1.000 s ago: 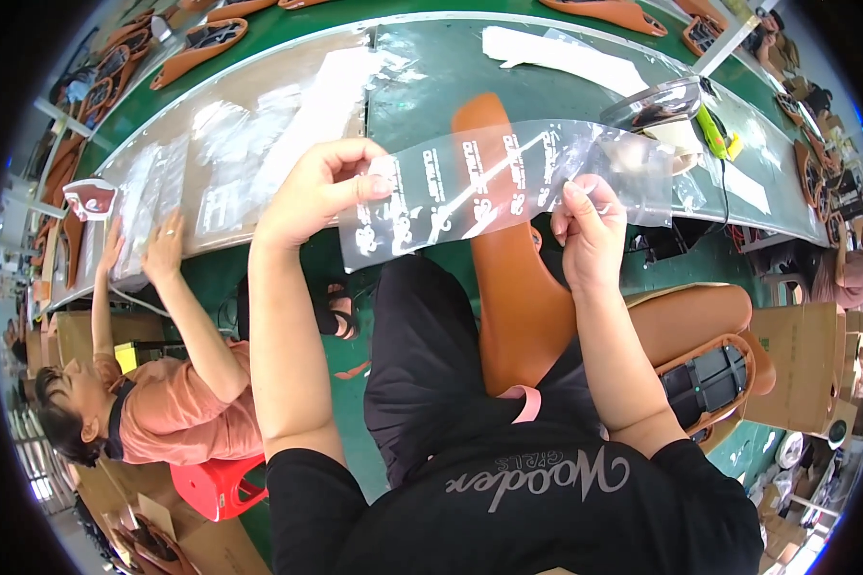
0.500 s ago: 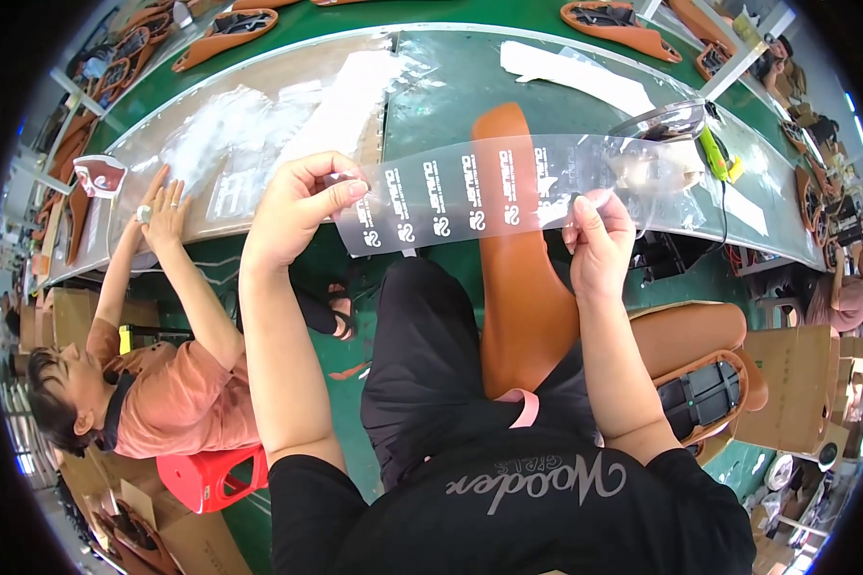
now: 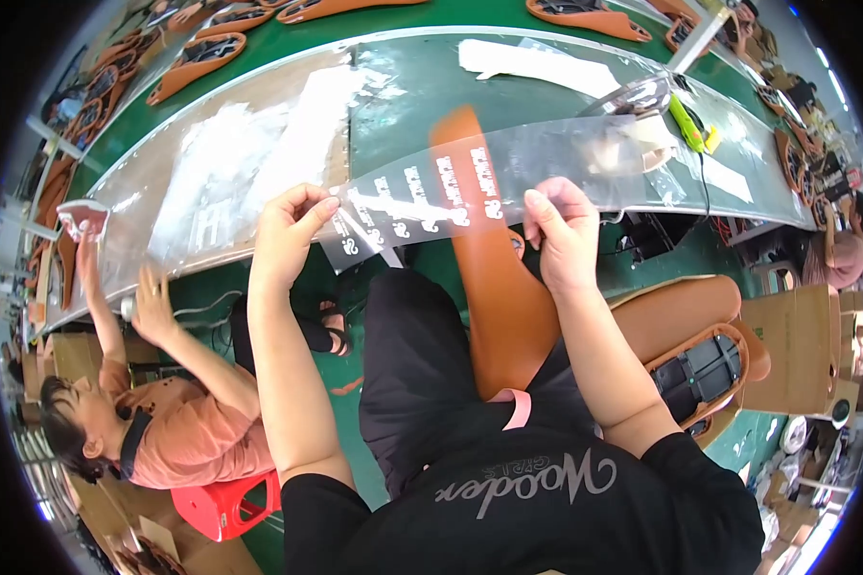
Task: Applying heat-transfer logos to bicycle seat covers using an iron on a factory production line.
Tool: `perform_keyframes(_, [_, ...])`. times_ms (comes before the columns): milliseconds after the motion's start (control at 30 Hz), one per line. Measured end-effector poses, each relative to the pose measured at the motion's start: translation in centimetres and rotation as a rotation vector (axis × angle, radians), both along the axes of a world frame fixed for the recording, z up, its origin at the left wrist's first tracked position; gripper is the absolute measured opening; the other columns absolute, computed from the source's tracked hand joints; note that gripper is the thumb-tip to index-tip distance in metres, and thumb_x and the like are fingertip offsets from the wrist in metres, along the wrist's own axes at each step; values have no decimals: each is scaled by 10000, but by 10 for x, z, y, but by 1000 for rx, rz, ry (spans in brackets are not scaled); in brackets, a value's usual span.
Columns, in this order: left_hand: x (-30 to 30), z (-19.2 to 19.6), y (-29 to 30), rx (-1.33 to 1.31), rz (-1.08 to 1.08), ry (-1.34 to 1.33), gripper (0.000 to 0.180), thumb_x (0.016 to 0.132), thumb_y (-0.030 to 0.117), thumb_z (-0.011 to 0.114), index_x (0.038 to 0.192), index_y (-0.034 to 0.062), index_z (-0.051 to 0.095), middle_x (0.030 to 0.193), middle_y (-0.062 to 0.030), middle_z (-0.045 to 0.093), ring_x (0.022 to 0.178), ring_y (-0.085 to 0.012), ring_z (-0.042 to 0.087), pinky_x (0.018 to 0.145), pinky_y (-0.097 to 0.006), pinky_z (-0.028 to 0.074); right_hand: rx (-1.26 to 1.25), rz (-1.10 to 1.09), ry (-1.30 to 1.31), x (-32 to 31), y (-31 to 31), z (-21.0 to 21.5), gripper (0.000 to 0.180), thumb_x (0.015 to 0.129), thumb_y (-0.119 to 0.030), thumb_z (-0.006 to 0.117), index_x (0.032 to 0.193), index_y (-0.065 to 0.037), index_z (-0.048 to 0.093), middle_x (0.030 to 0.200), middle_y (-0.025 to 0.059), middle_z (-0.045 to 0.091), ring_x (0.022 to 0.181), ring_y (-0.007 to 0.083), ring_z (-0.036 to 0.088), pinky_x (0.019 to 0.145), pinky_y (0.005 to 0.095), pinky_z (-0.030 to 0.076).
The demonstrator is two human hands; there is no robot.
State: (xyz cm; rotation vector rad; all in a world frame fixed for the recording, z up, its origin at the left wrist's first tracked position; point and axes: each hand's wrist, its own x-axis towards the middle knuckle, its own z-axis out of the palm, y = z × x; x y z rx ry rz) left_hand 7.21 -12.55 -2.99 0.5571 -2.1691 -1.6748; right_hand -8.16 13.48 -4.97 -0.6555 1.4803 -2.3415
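Above my lap stretches a long clear plastic strip (image 3: 393, 182) printed with a row of white logos. My left hand (image 3: 291, 235) pinches its left end between thumb and fingers. At its lower edge, towards the right, my right hand (image 3: 568, 235) is closed with thumb against fingers; what sits between them is too small to make out. Behind and below the strip, a long orange-brown padded part (image 3: 508, 321) leans from my lap against the table edge, its upper end partly showing through the plastic.
The table (image 3: 403, 105) bears white sheets (image 3: 547, 72) and a lime-green tool (image 3: 686, 123) with a cord. At left a co-worker (image 3: 197, 431) sits on a red stool (image 3: 222, 506), one hand at a red-and-white object (image 3: 83, 217). Another brown part (image 3: 681, 316) and a cardboard box (image 3: 796, 335) stand right.
The strip now slants more, its left end lower. My right hand has shifted left in the picture. The co-worker's hands have moved apart, one reaching the red-and-white object. The view has shifted slightly.
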Motion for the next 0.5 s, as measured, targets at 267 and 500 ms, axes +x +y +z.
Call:
perform_keyframes(267, [-41, 3, 76, -387, 263, 356, 393, 786, 205, 693, 1121, 51, 556, 1185, -127, 533, 1114, -274, 485, 967, -379, 358, 59, 8, -27, 3, -2, 7, 121, 852, -82, 636, 771, -51, 552, 618, -20, 515, 508, 49, 452, 501, 186, 373])
perform_keyframes(500, [-63, -14, 111, -587, 122, 457, 619, 667, 343, 766, 1181, 107, 515, 1286, -154, 452, 1184, -335, 390, 999, -431, 311, 18, 48, -84, 6, -4, 6, 140, 846, -128, 657, 766, -59, 566, 628, -22, 544, 503, 33, 456, 458, 170, 340])
